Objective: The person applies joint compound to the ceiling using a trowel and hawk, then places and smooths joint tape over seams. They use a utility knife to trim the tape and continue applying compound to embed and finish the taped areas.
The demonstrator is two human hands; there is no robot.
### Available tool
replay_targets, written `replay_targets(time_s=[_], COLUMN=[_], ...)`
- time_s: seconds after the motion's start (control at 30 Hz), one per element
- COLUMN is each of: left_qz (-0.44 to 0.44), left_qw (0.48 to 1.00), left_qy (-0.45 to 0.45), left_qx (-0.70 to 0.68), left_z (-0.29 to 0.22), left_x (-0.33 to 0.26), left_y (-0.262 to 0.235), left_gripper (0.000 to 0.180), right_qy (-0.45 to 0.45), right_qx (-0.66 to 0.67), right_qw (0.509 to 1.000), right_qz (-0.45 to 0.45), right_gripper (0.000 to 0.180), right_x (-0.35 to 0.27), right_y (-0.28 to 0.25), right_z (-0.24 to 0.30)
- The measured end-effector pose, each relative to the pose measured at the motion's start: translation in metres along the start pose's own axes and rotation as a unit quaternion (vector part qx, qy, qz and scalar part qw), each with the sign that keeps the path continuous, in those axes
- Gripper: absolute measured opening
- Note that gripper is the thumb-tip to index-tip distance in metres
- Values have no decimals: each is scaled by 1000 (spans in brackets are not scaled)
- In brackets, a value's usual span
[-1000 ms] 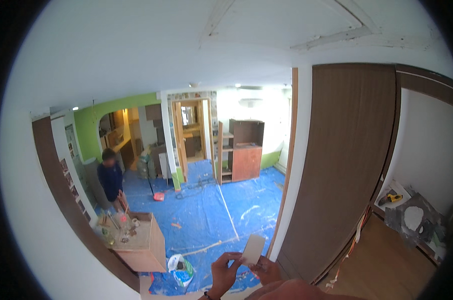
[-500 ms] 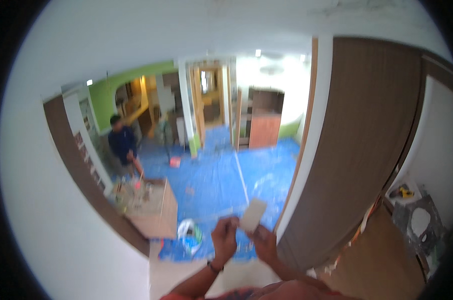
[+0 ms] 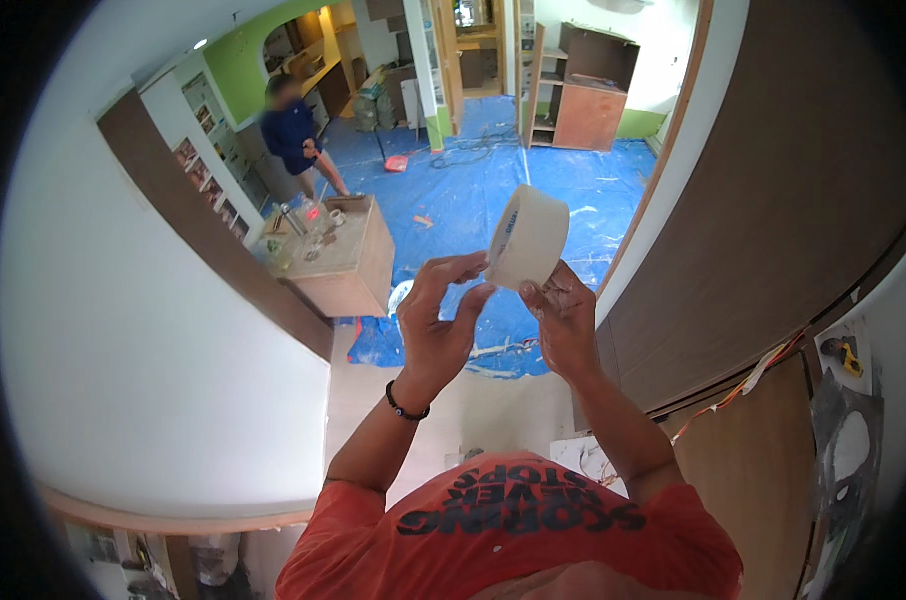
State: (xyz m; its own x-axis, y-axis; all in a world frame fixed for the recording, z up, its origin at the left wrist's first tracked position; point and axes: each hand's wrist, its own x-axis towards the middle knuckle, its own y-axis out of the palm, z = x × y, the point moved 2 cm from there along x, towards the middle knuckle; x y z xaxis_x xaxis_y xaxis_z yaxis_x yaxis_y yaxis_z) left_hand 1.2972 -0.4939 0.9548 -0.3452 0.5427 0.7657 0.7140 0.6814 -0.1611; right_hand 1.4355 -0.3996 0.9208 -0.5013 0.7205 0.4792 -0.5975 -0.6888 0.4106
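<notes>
A wide roll of off-white tape [image 3: 539, 240] is held up in front of me, tilted on its side, with its round opening turned to the left. My right hand [image 3: 570, 318] grips the roll from its lower right, thumb on the near face. Close to the roll's lower left edge, my left hand [image 3: 435, 318] has thumb and forefinger apart. Its fingertips are at or almost at the tape's rim; whether they touch I cannot tell. A dark bead bracelet [image 3: 406, 405] circles my left wrist.
A wooden cabinet [image 3: 358, 262] with bottles and small items on top stands ahead left, a person [image 3: 291, 130] behind it. Blue sheeting [image 3: 443, 215] covers the floor. White wall [image 3: 173, 330] rises on my left, brown panelling [image 3: 743, 240] on my right. Loose cables [image 3: 743, 385] hang beside it.
The roll and both hands have come up higher in the view, and more of my arms and shirt shows. My left fingers have parted, while my right hand keeps its grip.
</notes>
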Motion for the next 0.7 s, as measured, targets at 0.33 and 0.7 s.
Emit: replay_targets(time_s=[0.33,0.7], left_qz=[53,70], left_qw=[995,990], left_qy=[-69,-116], left_qx=[47,34], left_z=[-18,-21], left_x=[0,-3], left_y=[-8,5], left_gripper=[9,8], right_qy=[-51,-41], right_qx=[-163,-254], right_qw=[985,966], right_qz=[25,24], right_gripper=[35,32], right_x=[-12,-11], right_y=[-3,-20], right_z=[5,17])
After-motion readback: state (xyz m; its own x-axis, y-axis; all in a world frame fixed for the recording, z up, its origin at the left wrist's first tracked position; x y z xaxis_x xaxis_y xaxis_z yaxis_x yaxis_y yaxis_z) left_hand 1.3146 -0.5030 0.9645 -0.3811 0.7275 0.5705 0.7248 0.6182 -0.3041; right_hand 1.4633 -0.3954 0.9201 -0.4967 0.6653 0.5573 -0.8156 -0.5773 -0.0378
